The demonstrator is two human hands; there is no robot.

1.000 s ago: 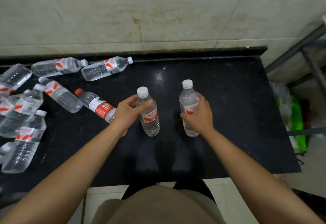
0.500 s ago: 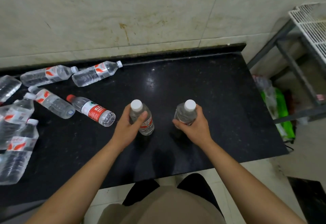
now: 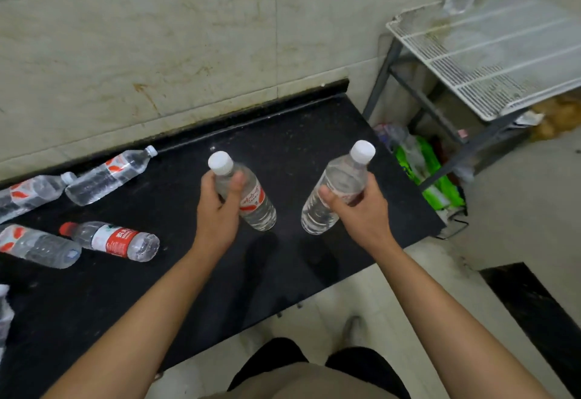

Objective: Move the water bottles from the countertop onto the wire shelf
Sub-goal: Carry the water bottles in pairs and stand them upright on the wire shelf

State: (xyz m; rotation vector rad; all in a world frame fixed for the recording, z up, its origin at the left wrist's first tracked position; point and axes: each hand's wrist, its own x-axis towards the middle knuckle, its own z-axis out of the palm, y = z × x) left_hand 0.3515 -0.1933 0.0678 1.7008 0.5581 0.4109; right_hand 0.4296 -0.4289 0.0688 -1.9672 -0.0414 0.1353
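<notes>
Fingers of the left hand and right hand each wrap a water bottle, lifted over the desk mid-frame, wire shelf upper right.

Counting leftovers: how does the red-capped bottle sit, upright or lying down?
Lying down: the red-capped bottle rests on its side on the countertop, cap pointing left.

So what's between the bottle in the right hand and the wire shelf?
Head view: nothing blocks the way. Between the bottle in the right hand and the wire shelf show only the countertop corner, bare wall, and the shelf's grey frame leg.
</notes>
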